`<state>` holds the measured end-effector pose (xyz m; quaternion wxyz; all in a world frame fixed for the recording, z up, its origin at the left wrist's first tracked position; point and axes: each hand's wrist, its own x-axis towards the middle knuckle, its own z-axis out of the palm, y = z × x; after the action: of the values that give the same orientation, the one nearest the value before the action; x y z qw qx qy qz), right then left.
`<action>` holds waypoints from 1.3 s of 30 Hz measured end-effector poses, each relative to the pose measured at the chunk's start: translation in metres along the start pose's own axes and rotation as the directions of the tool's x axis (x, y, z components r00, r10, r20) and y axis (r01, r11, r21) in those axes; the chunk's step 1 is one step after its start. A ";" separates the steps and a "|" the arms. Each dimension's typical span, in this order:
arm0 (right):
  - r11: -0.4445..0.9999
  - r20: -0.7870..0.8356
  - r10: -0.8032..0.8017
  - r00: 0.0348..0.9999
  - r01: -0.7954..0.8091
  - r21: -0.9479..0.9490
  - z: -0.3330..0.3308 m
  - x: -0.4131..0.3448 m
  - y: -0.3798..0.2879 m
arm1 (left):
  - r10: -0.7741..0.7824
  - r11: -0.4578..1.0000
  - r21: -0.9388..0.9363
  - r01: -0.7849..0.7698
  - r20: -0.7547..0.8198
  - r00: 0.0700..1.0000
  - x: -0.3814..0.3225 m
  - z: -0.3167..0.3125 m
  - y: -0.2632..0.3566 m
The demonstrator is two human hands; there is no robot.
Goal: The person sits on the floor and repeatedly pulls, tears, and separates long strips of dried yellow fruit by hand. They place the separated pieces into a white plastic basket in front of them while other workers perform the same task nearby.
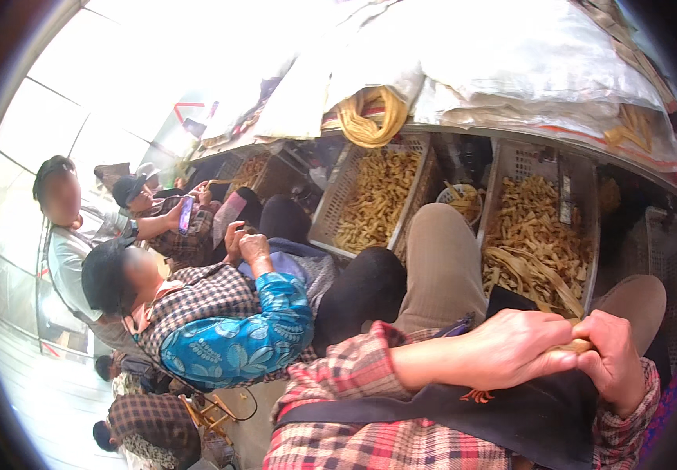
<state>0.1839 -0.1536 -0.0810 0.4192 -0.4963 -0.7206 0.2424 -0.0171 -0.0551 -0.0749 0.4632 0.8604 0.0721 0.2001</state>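
Observation:
My left hand [505, 346] and my right hand [613, 355] meet above my lap, fingers closed on a short tan strip [576, 345] that looks like bean-curd skin. Only a small part of it shows between the thumbs and fingers. Below my hands is a black apron [520, 420]. Between my knees stands a perforated plastic crate [523, 161] with many short, seemingly knotted pieces [538, 214]. Long loose strips [541, 276] lie over the crate's near end, and their lower ends pass behind my hands.
A second crate [328, 217] of pieces stands beyond my left knee, with a small bowl [476, 210] between the crates. A strip bundle [373, 120] hangs over the edge of a table covered in white sheeting [538, 76]. Close on my left sits a co-worker in blue sleeves [232, 346].

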 end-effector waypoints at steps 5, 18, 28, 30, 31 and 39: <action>0.798 0.007 0.209 0.978 -0.174 0.577 0.015 -0.014 0.005 | -0.229 0.233 -0.812 0.534 0.488 0.842 0.001 0.056 -0.052; 0.871 0.115 0.368 0.923 -0.385 0.304 0.047 -0.007 0.061 | -0.293 0.937 0.124 0.326 -0.229 0.928 0.017 0.024 -0.015; 0.555 -0.241 0.590 0.771 -0.170 0.814 0.070 0.033 0.013 | -0.032 0.883 -0.431 -0.183 -0.444 0.895 0.006 0.018 -0.046; 0.334 0.085 0.582 0.808 -0.334 0.882 0.063 0.012 0.035 | -0.067 0.864 -0.448 -0.228 -0.552 0.831 0.002 0.018 -0.056; 0.246 0.224 0.566 0.793 -0.422 0.873 0.057 0.002 0.043 | -0.485 0.598 -0.801 0.040 -0.322 0.813 0.000 -0.005 -0.040; 0.322 0.032 0.593 0.805 -0.274 0.906 0.061 -0.008 0.044 | -0.299 0.740 -0.673 -0.016 -0.350 0.888 0.003 0.003 -0.052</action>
<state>0.1558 -0.1400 -0.1502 0.6361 -0.4133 -0.2505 0.6015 -0.0101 -0.0275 -0.1187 0.7218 0.5656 0.1656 0.3628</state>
